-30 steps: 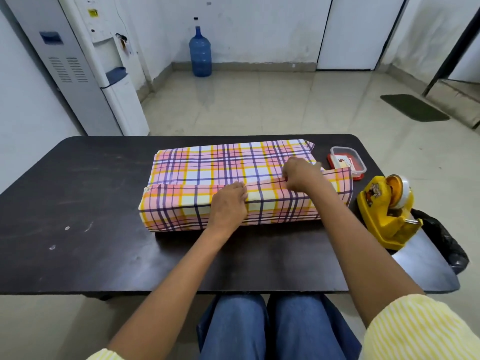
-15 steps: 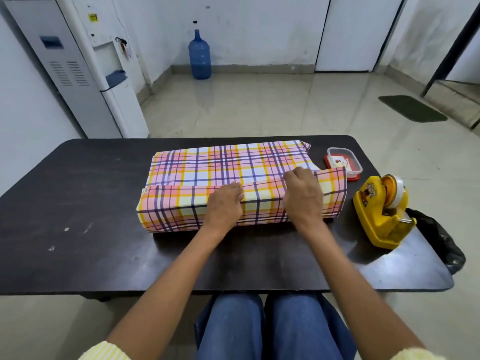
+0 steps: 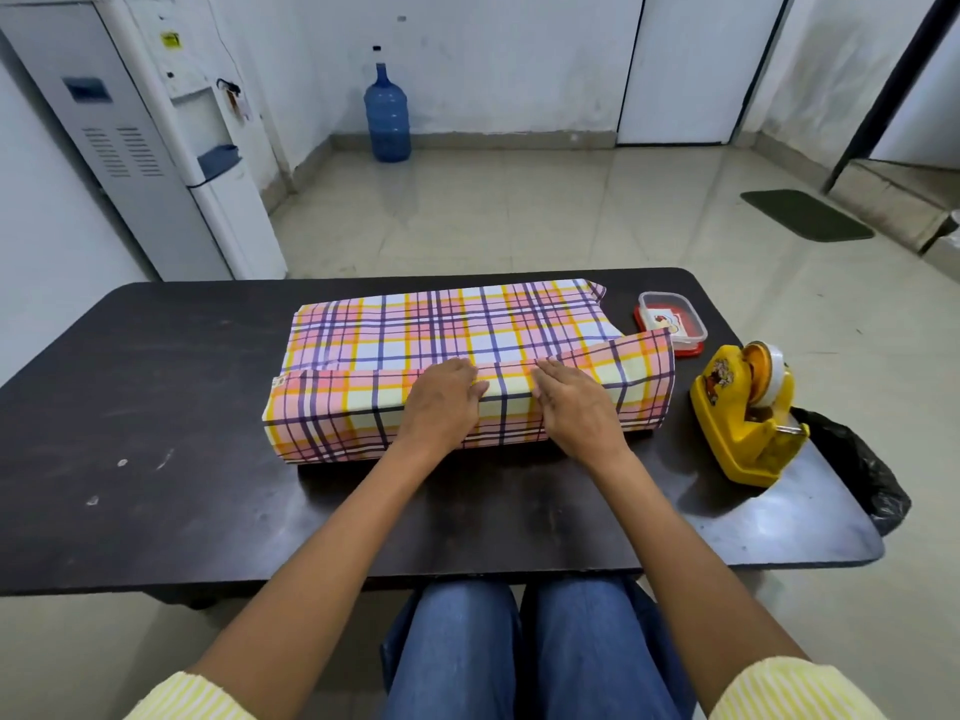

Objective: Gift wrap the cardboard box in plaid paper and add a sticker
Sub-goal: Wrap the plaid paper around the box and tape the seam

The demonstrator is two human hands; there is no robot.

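Where plaid paper [image 3: 467, 330] ends, tape dispenser [image 3: 737, 428] stands.

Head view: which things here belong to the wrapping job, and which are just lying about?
Job: plaid paper, pressed flat by left hand and right hand; yellow tape dispenser; small clear tub, probably stickers.
Lying about: black bag at the table edge; blue water jug; floor mat; water dispenser.
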